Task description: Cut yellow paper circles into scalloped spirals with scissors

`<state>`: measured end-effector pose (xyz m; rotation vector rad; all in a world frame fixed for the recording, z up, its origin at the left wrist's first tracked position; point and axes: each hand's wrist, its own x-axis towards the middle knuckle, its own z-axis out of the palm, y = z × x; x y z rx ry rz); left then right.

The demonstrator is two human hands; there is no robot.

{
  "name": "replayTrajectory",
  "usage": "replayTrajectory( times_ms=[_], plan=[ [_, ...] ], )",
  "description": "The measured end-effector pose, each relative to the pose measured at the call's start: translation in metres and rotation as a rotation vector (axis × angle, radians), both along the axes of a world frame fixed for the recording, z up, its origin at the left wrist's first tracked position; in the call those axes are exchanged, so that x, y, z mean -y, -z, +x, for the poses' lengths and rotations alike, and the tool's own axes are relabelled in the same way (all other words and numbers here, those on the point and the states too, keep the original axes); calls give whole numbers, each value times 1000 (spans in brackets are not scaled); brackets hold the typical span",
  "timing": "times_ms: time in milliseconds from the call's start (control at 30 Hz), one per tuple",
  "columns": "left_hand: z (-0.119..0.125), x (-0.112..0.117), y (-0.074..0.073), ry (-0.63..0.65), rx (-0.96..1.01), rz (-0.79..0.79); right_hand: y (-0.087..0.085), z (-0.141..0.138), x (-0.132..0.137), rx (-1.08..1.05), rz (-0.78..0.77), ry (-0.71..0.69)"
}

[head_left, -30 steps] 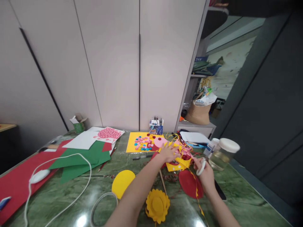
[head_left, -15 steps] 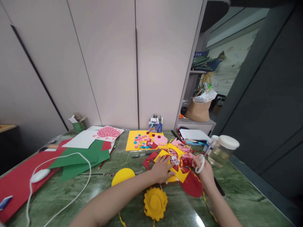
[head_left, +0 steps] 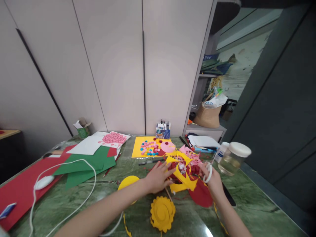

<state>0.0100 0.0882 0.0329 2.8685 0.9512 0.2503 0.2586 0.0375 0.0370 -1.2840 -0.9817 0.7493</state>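
My left hand [head_left: 158,176] lies spread at the left edge of a heap of yellow, red and pink paper scraps [head_left: 184,184], fingertips over them. On the heap's right side my right hand [head_left: 212,179] is closed around white-handled scissors [head_left: 208,172]; their blades are hidden. A dark red paper circle [head_left: 201,195] lies partly under the scraps. Nearer me stands a yellow scalloped paper flower [head_left: 163,213] with a spiral centre. A yellow paper circle [head_left: 128,182] shows partly behind my left forearm.
A lidded jar of pale liquid [head_left: 233,161] and a white bottle [head_left: 220,152] stand right. Coloured pompoms [head_left: 149,148] lie on yellow paper behind. Green sheets [head_left: 86,163], a red sheet [head_left: 14,197] and a white cable [head_left: 92,184] spread left. A black phone-like slab [head_left: 229,196] lies by my right wrist.
My left hand has moved left, from the middle of the scraps to their left edge, uncovering more yellow paper. My right hand stays nearly in place with the scissors.
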Motion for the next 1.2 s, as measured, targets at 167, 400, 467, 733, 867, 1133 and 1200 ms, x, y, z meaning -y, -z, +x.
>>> replayTrajectory(
  times_ms=[167,400,467,733,867,1133,1200],
  plan=[
    [-82,-70,-29,-488,-32,73,-2,0,1,23,17,-1],
    [-195,-121,-31,-1009,-124,142,3,-3,0,93,-1,-57],
    [-201,-122,-26,-1046,-143,166,6,-4,1,107,-15,-70],
    [-185,-122,-14,-1075,-215,187,3,-6,3,158,-55,-96],
    [-191,-122,-26,-1065,-220,239,2,-6,3,178,-59,-110],
    [-245,-133,-93,-1015,-220,335,5,-3,4,195,-48,-134],
    [-252,-127,-96,-984,-230,340,4,-3,4,193,-42,-137]
  ],
)
